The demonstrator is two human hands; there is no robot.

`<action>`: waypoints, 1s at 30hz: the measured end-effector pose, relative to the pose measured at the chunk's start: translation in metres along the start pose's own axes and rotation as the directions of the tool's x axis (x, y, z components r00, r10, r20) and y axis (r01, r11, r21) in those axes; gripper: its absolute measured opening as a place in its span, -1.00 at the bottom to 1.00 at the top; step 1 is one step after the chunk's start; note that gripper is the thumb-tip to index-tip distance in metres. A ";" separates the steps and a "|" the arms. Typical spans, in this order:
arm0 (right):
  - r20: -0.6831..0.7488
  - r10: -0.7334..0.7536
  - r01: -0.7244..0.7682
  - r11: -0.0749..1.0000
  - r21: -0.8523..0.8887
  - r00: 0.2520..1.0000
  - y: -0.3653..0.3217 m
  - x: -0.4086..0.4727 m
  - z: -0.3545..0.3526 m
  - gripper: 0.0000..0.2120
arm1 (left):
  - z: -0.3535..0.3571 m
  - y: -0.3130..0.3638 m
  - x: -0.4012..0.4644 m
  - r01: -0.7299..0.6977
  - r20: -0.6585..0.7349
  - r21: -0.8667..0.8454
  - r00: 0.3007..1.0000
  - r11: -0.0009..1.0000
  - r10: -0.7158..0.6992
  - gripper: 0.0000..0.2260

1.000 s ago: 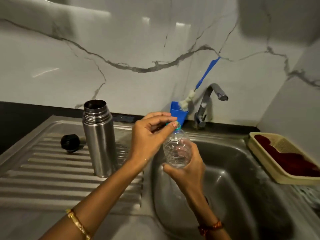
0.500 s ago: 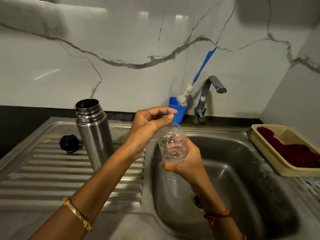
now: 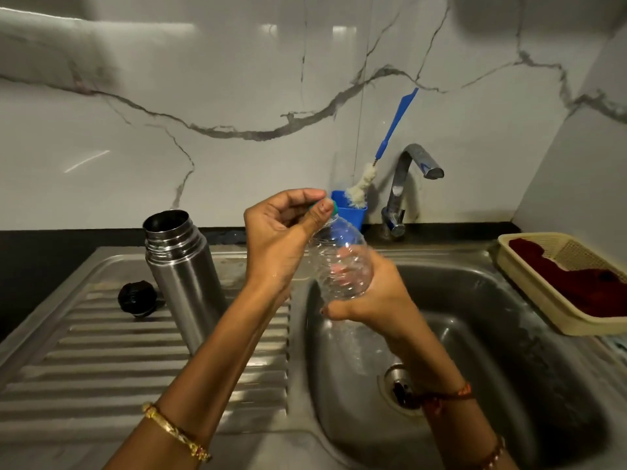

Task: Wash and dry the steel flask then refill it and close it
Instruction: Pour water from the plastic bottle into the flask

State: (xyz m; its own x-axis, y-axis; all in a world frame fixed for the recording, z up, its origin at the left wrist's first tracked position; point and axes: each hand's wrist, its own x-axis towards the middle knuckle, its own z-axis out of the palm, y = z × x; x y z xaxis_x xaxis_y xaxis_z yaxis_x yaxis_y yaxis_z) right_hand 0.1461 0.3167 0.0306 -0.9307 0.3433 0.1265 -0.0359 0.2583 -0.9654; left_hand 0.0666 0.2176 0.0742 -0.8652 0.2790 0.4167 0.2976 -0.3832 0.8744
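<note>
The steel flask (image 3: 183,273) stands upright and uncapped on the ribbed drainboard (image 3: 135,354), left of my hands. Its black cap (image 3: 137,297) lies on the drainboard just left of it. My right hand (image 3: 376,296) grips a clear plastic bottle (image 3: 342,262) by its body, above the left edge of the sink basin. My left hand (image 3: 281,239) pinches the bottle's green cap (image 3: 334,207) between thumb and fingers. The bottle leans a little to the left.
A steel sink basin (image 3: 509,334) with a drain (image 3: 402,388) lies below the bottle. Behind it stand the tap (image 3: 407,184) and a blue cup (image 3: 353,212) holding a blue-handled bottle brush (image 3: 390,137). A beige basket (image 3: 556,286) with a dark red cloth sits at the right.
My left hand's fingers have turned round the green cap while my right hand keeps hold of the bottle. The flask and its cap have not moved.
</note>
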 end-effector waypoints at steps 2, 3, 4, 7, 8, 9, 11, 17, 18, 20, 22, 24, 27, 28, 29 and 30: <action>0.293 0.060 -0.114 0.979 0.171 0.954 0.003 0.008 -0.015 -0.46 | 0.001 -0.004 0.001 -0.031 0.028 0.011 0.999 0.999 0.030 -0.86; 0.349 0.068 -0.134 0.977 0.168 0.935 0.008 0.014 -0.020 -0.45 | 0.001 -0.008 0.002 -0.028 0.040 -0.004 0.999 1.000 0.028 -0.85; 0.358 0.075 -0.134 0.981 0.143 0.931 0.012 0.018 -0.023 -0.44 | 0.000 -0.013 0.002 -0.012 0.047 -0.027 0.999 1.000 0.013 -0.84; 0.022 0.018 -0.014 0.987 -0.162 1.000 0.036 0.035 -0.018 -0.40 | 0.002 -0.036 0.005 0.077 -0.007 -0.043 0.997 0.996 -0.077 -0.86; -0.144 -0.105 0.043 0.924 -0.381 0.984 0.041 0.039 -0.012 -0.37 | 0.006 -0.043 0.006 0.103 -0.055 -0.009 0.993 0.995 -0.103 -0.87; -0.214 -0.253 0.102 0.836 -0.539 0.944 0.050 0.045 -0.004 -0.35 | 0.008 -0.052 0.007 0.118 -0.135 0.019 0.984 0.993 -0.114 -0.88; -0.243 -0.341 0.140 0.794 -0.592 0.908 0.054 0.050 0.006 -0.38 | 0.015 -0.059 0.008 0.083 -0.221 0.062 0.973 0.995 -0.068 -0.88; 0.089 0.025 -0.010 0.985 -0.173 0.996 0.064 0.094 0.011 -0.39 | 0.001 -0.057 0.031 0.012 -0.185 0.228 0.982 0.974 0.031 -0.84; 0.169 0.025 -0.010 0.996 -0.093 0.985 0.064 0.101 0.010 -0.43 | -0.003 -0.056 0.037 0.011 -0.159 0.194 0.987 0.981 0.020 -0.83; 0.380 0.006 -0.045 0.995 0.093 0.925 0.063 0.113 0.007 -0.46 | -0.012 -0.057 0.050 0.000 -0.121 0.144 0.993 0.990 0.018 -0.79; 0.527 -0.007 -0.093 0.982 0.163 0.850 0.065 0.128 0.006 -0.44 | -0.016 -0.064 0.063 -0.016 -0.101 0.133 0.994 0.991 0.030 -0.77; 0.513 -0.019 -0.062 0.988 0.140 0.858 0.070 0.147 0.010 -0.45 | -0.015 -0.077 0.070 -0.028 -0.100 0.105 0.994 0.994 0.039 -0.75; 0.338 -0.059 -0.012 0.979 0.205 0.939 0.069 0.190 0.020 -0.47 | -0.009 -0.093 0.092 -0.135 -0.164 0.144 0.974 0.980 0.158 -0.84; 0.288 -0.085 0.030 0.982 0.189 0.954 0.064 0.203 0.025 -0.47 | -0.007 -0.097 0.104 -0.174 -0.174 0.229 0.961 0.958 0.216 -0.87; 0.228 -0.109 0.079 0.988 0.136 0.968 0.060 0.215 0.032 -0.47 | -0.007 -0.098 0.116 -0.194 -0.183 0.337 0.946 0.921 0.266 -0.87; 0.159 -0.113 0.101 0.991 0.082 0.981 0.057 0.228 0.040 -0.50 | -0.008 -0.100 0.132 -0.193 -0.202 0.444 0.930 0.875 0.308 -0.85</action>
State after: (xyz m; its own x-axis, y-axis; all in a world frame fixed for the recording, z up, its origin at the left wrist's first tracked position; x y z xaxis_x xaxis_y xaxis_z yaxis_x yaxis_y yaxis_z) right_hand -0.0823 0.3735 -0.0045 -0.9667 0.1633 0.1972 -0.1599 0.2165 -0.9631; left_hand -0.0803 0.2859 0.0400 -0.7943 -0.0361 0.6064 0.6068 0.0017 0.7949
